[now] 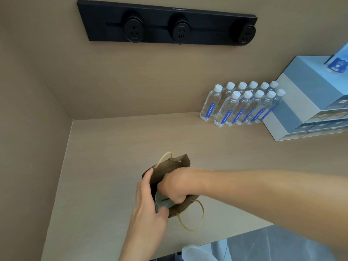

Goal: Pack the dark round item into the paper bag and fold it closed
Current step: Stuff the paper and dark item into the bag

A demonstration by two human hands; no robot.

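Observation:
A brown paper bag [170,166] with tan rope handles stands open on the beige counter [113,147]. My left hand [148,202] grips the bag's left rim, thumb at the far corner and fingers at the near edge, and spreads the mouth. My right hand [175,185] reaches into the mouth from the right, its fingers curled down inside. The round item [162,201] shows between both hands as a grey face with a dark rim, partly inside the bag and under my right fingers. Its lower part is hidden.
Several water bottles [239,106] stand at the back right beside a stack of blue-grey boxes [308,102]. A black socket strip [165,25] hangs on the back wall. A side wall closes the left. The counter's front edge [244,233] runs just behind the bag's near handle [195,221].

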